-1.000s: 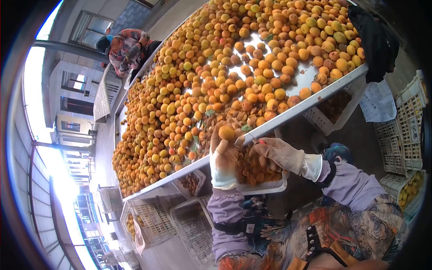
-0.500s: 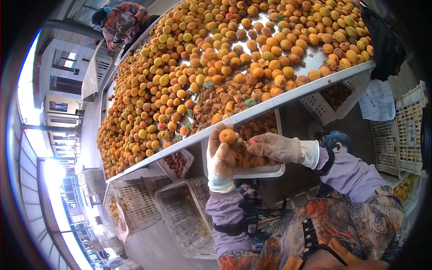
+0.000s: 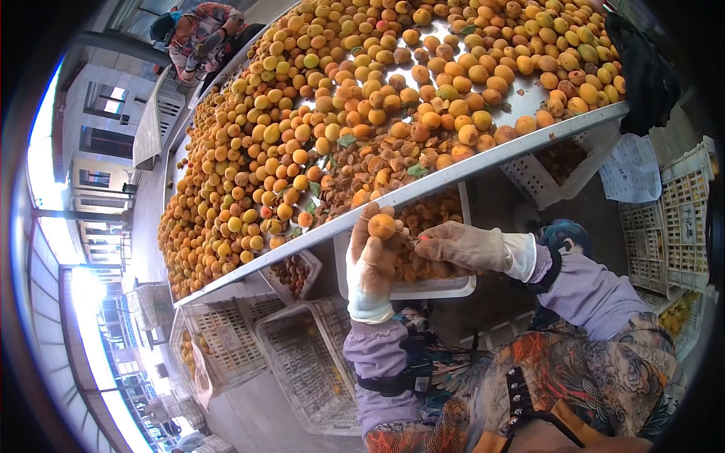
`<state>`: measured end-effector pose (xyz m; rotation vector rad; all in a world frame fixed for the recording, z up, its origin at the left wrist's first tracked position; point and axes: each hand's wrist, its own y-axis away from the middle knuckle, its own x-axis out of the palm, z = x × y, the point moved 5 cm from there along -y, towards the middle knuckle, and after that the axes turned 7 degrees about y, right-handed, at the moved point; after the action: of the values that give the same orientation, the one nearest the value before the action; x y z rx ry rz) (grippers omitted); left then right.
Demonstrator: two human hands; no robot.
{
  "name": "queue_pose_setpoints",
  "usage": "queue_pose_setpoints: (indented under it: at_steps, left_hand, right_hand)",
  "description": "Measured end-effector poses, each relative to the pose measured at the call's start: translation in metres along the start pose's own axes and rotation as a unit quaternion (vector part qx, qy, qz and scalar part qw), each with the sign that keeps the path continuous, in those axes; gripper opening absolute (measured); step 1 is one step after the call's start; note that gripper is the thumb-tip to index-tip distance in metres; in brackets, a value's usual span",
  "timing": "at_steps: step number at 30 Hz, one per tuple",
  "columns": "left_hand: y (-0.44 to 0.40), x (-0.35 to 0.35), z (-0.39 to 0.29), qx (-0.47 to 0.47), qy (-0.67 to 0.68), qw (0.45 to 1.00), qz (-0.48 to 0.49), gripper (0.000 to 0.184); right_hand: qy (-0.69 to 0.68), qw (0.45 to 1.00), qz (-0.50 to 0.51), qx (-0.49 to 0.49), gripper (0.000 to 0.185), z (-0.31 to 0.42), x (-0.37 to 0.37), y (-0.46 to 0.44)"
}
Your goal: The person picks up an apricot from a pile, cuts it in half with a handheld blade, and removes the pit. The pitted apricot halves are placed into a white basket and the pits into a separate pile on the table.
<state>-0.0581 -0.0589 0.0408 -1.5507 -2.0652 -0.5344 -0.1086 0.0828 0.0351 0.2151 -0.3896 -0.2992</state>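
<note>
An apricot [image 3: 382, 226] sits between the fingers and thumb of my gloved left hand [image 3: 371, 263], which is closed around it. My right hand [image 3: 467, 248], also gloved, grips a small thin tool [image 3: 413, 239] with a red part at the fingers; its exact kind is too small to make out. The tool's tip points toward the apricot, and I cannot tell whether it touches. Beneath both hands is a white crate [image 3: 427, 289] holding orange apricot pieces. Just beyond my left fingertips runs the metal rim of the sorting table [image 3: 423, 195].
Whole apricots [image 3: 287, 128] cover much of the table, with a heap of brownish pieces [image 3: 377, 162] near its edge. Plastic crates [image 3: 302, 362] stand at lower left, others [image 3: 664, 226] at right. Black cloth [image 3: 642, 75] hangs over the corner. Another person [image 3: 204, 38] works across the table.
The view has shifted slightly. Both hands keep nearly the same pose, the apricot still in my left hand and the tool still in my right.
</note>
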Motion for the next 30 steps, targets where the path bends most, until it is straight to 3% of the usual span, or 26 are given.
queue_pose_setpoints:
  at_steps: [5,13,15,16,21,23,25,27,30]
  left_hand:
    - [0.0,-0.001,0.002,0.0,0.004,1.0,-0.004,0.065]
    - [0.001,0.006,0.015,-0.004,0.061,0.998,0.019,0.066]
    - [0.002,0.011,0.016,-0.016,0.066,0.998,0.001,0.068]
    - [0.003,0.012,0.015,-0.013,0.05,0.999,-0.013,0.07]
    - [0.005,0.005,0.014,0.03,-0.091,0.995,-0.036,0.072]
    - [0.009,-0.006,0.025,-0.032,-0.002,0.997,-0.065,0.07]
    - [0.009,0.0,0.03,-0.067,0.101,0.991,-0.057,0.064]
    - [0.009,-0.004,0.026,-0.087,0.047,0.993,-0.071,0.06]
    - [0.006,-0.008,0.025,-0.066,0.002,0.996,-0.066,0.058]
  right_hand:
    - [0.014,0.997,-0.024,-0.075,0.039,0.004,0.002,0.001]
    - [-0.015,1.0,0.001,-0.021,0.04,-0.022,0.004,-0.005]
    - [0.014,0.997,-0.028,-0.064,0.04,-0.015,0.002,-0.005]
    - [0.008,1.0,-0.008,-0.027,0.039,-0.017,0.002,-0.005]
    - [-0.006,0.999,-0.009,-0.041,0.038,-0.022,0.004,-0.012]
    - [0.104,0.975,-0.019,-0.194,0.038,-0.01,0.008,-0.011]
    - [0.03,0.997,-0.034,-0.062,0.055,-0.021,0.012,-0.016]
    - [0.008,0.999,-0.034,-0.002,0.054,-0.034,0.014,-0.018]
    - [-0.015,0.994,-0.02,-0.109,0.047,-0.024,0.011,-0.019]
